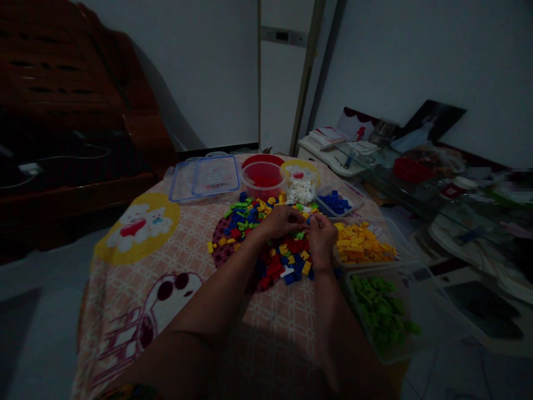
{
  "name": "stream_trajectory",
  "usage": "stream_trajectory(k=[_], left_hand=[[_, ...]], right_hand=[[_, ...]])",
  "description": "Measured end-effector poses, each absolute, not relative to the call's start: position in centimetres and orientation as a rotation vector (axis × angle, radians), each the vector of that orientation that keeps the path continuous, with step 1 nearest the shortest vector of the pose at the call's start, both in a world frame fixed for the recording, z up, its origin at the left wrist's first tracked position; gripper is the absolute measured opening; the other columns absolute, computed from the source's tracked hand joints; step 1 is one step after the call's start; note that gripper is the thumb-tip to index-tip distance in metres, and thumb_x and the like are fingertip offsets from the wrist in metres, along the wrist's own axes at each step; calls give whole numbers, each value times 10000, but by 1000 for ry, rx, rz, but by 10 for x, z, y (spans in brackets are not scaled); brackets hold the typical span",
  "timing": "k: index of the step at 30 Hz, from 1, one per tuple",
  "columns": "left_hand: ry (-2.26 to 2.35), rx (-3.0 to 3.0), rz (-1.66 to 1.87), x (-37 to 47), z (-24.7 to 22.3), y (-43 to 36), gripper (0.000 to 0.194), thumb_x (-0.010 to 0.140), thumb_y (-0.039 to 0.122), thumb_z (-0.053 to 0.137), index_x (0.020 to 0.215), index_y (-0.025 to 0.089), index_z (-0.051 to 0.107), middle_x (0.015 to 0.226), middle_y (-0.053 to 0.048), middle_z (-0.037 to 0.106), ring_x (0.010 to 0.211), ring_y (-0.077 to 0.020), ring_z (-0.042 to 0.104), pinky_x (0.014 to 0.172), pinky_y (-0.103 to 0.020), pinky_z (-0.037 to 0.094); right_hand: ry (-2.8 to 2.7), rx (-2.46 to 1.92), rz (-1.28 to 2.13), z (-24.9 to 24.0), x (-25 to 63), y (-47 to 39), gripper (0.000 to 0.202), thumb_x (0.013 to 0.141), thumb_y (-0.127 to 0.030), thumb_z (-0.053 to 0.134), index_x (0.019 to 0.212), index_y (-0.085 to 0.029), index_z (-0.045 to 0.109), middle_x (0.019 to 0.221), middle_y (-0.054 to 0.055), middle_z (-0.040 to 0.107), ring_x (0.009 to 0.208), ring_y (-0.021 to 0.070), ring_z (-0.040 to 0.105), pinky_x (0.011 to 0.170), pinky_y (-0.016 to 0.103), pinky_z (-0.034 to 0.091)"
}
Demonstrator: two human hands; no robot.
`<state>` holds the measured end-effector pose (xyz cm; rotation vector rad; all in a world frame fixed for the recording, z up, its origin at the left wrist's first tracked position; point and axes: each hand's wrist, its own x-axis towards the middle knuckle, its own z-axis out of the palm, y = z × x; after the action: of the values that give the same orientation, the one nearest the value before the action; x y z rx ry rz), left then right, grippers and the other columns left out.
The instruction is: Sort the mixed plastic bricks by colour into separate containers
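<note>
Mixed building bricks (275, 264) in red, blue, yellow and green lie in a loose pile on the patterned tablecloth (266, 333). Over the pile, my left hand (283, 221) has its fingers bent and pressed together, close to the fingertips of my right hand (322, 236). A small blue piece seems to show at the right fingertips; what the left fingers hold is too small to make out. Beside my right hand is a clear box of yellow bricks (362, 243). Green bricks (383, 311) fill another clear box nearer to me.
Behind the pile stand a round tub (264, 193) with red bricks, a heap of white bricks (300, 190) and a box of blue bricks (335, 203). Clear lids with blue rims (204, 178) lie at the back left. A cluttered glass table (375, 166) is at the right.
</note>
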<state>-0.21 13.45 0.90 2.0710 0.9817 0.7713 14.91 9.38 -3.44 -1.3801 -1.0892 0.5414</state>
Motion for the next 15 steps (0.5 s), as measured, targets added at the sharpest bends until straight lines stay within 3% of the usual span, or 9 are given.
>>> stream_trajectory(k=[4,11,15], left_hand=[[999,1862,904,-15,13,138,219,724,281,696,868,160,807,714,-26,735,648,-160,634,631,-248,471],[1038,1147,1393,-42,22,147,337,649,422,827,825,143,754,666,-27,677,607,-142,622,640,-281,525],[1010,826,1643,-50,22,153,312,651,363,848,819,135,716,706,-16,679,665,-124,656,700,-266,559]], right_hand=[[-1068,-1377,591,-32,147,92,330,828,-426,533,925,-153,692,813,77,744,679,229,731,636,319,580],[-1089,-1401,578,-34,145,91,350,867,-405,502,982,-152,715,847,87,753,717,231,736,631,305,571],[-1228,-1439,377,-34,147,89,317,880,-350,499,982,-164,736,929,107,767,841,238,715,760,332,561]])
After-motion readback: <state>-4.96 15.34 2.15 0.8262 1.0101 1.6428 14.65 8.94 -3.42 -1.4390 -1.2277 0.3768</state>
